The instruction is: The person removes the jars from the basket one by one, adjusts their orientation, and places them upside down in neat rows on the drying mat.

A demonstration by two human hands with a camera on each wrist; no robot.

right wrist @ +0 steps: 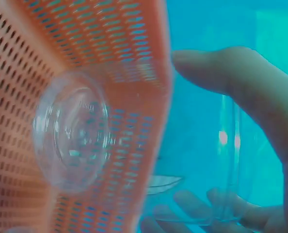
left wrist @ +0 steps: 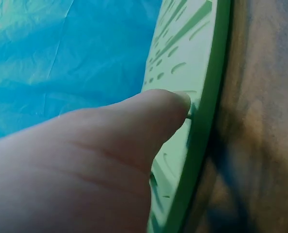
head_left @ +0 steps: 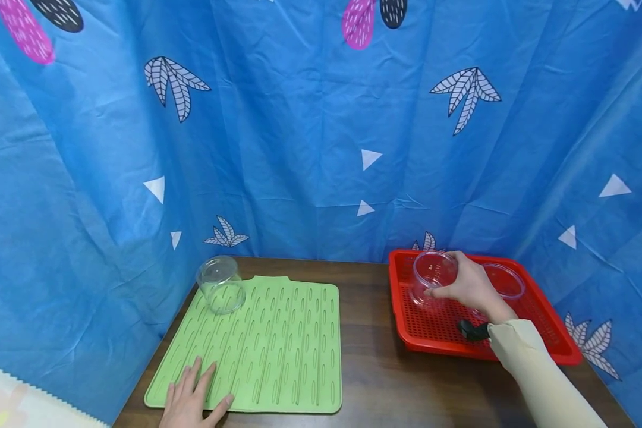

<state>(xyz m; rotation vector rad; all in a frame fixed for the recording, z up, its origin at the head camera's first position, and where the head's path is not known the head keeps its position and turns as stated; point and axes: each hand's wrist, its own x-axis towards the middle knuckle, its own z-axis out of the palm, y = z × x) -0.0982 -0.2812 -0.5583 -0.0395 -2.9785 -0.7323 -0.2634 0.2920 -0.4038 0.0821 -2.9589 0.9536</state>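
Observation:
With thumb and fingers spread around its side, my right hand (head_left: 469, 286) grips a clear plastic jar (head_left: 429, 273) inside the red basket (head_left: 433, 342). In the right wrist view the jar's round base (right wrist: 71, 133) faces the basket's perforated floor; whether it touches is hard to tell. A second clear jar (head_left: 505, 280) stands in the basket to the right, partly behind my hand and wrist. My left hand (head_left: 187, 401) rests, fingers spread, on the front left of the green ridged mat (head_left: 283, 351). Its thumb (left wrist: 149, 111) lies on the mat near the front edge.
Another clear jar (head_left: 222, 285) sits upside down on the mat's back left corner. Brown tabletop (head_left: 366, 333) shows between mat and basket. A blue patterned curtain (head_left: 299, 148) surrounds the table at the back and sides. A black strap (head_left: 473, 330) is on my right wrist.

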